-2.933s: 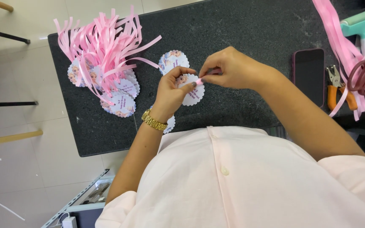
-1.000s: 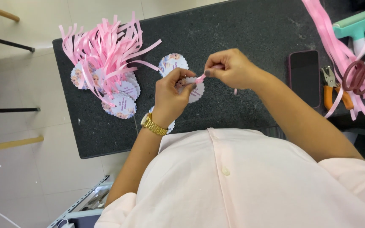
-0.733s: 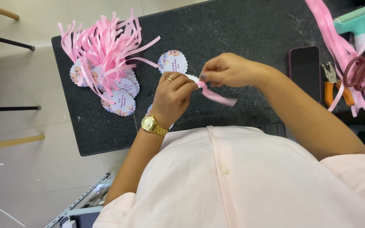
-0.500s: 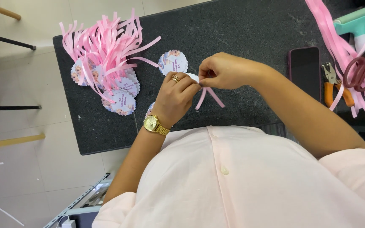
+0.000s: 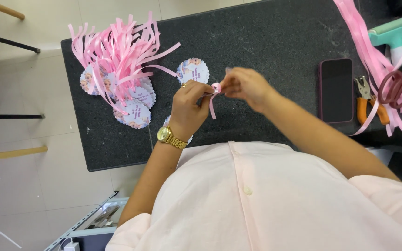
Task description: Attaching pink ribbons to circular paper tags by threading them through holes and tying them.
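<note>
Both hands meet above the dark speckled surface (image 5: 266, 42), just in front of the person's chest. The left hand (image 5: 189, 109) (a gold watch (image 5: 170, 137) sits on its wrist) has its grip closed on a pink ribbon (image 5: 215, 90), which forms a small loop between the fingertips with one short tail hanging down. The right hand (image 5: 245, 86) pinches the same ribbon from the other side, its grip closed too, though the fingers are slightly blurred. Just beyond the hands lies a single round scalloped tag (image 5: 193, 70). Further left sits a heap of similar tags with long pink ribbons (image 5: 117, 60) fanning out. To the right lie a dark phone (image 5: 336, 90), orange-handled pliers (image 5: 366, 100), dark red scissors (image 5: 396, 86) and a pale green roller (image 5: 394, 32), well apart from the hands
</note>
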